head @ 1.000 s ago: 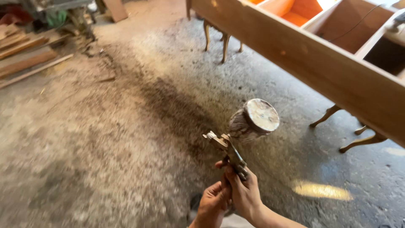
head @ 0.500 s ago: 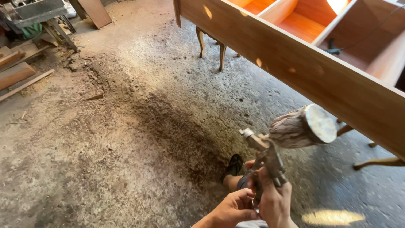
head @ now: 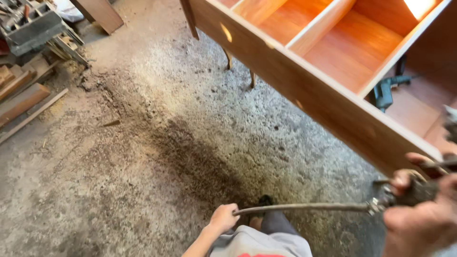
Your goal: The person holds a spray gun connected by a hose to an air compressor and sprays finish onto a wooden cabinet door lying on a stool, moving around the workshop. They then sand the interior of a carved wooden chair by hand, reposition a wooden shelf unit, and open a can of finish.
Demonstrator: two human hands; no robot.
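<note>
At the far left, scrap boards (head: 21, 97) lie on the concrete floor (head: 143, 157), and above them a dark crate (head: 31, 24) of tools is cut off by the top corner, its contents too cluttered to tell apart. A plank (head: 100, 13) leans at the top edge, only its lower end in view. A dark stain spreads across the middle of the floor.

Low in the centre, the left hand (head: 223, 217) is a closed fist around the end of a hose (head: 304, 207). The hose runs level to the right, just above the person's grey trouser leg and a dark shoe (head: 264, 200), which is mostly hidden behind it.

At the right end the hose joins a metal fitting on the spray gun (head: 419, 190). The gun sits at the lower right edge, close to the camera and blurred; its body is largely covered by the right hand (head: 421, 219), and its cup is cut off by the frame. The fingers are wrapped around the grip, though the fingertips are hard to make out.

Above it runs the wooden cabinet (head: 323, 100), lying on its back with open compartments, raised on thin legs, its right part out of frame. A green power tool (head: 388, 90) shows partly behind a divider.
</note>
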